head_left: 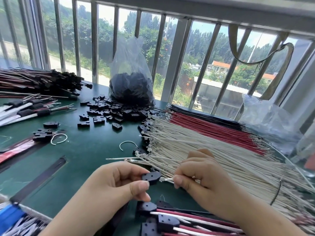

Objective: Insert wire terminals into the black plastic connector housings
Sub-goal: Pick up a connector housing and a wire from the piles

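Here, beyond your hands, the green table carries the wire bundle, fanned out just past your right hand. Farther off, ahead of both hands, the bag stands behind loose housings. Your left hand pinches one housing between thumb and fingers. Your right hand pinches a white wire, its terminal touching the housing's right end.

Left hand, right hand pinching.
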`<action>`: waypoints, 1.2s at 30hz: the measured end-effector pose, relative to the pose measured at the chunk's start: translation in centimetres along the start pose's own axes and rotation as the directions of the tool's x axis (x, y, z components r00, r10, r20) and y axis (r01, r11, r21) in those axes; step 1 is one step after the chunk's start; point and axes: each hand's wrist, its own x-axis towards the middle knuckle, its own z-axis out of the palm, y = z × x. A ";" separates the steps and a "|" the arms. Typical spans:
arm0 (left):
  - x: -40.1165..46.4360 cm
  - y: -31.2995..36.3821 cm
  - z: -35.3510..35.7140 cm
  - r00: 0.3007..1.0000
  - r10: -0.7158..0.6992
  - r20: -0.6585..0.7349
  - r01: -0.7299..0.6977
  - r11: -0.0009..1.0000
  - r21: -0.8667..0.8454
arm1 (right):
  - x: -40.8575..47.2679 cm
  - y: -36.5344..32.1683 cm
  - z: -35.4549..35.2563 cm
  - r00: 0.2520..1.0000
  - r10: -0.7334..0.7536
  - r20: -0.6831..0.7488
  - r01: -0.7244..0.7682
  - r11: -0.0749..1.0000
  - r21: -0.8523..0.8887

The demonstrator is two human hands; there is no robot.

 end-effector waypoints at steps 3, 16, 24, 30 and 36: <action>0.1 -0.1 -0.1 0.999 -0.004 0.041 0.002 0.999 0.047 | 0.0 -0.2 0.2 0.999 -0.015 0.036 0.016 1.000 -0.027; 0.1 0.1 0.4 0.999 0.008 0.051 -0.008 1.000 -0.013 | 0.2 -1.8 0.7 0.990 -0.133 -0.044 0.116 0.956 -0.269; 0.6 -0.7 1.0 0.992 0.013 -0.122 -0.012 1.000 0.003 | 0.3 -1.8 1.3 0.998 0.065 -0.021 -0.067 0.991 -0.114; 1.0 -0.4 0.7 0.999 -0.015 -0.037 0.016 0.999 0.035 | 0.2 -2.3 1.3 0.992 -0.085 -0.097 0.053 0.954 -0.295; 1.3 -0.4 1.2 1.000 -0.003 -0.015 0.003 0.998 0.057 | 0.1 -2.2 1.4 0.982 -0.140 -0.129 0.084 0.926 -0.368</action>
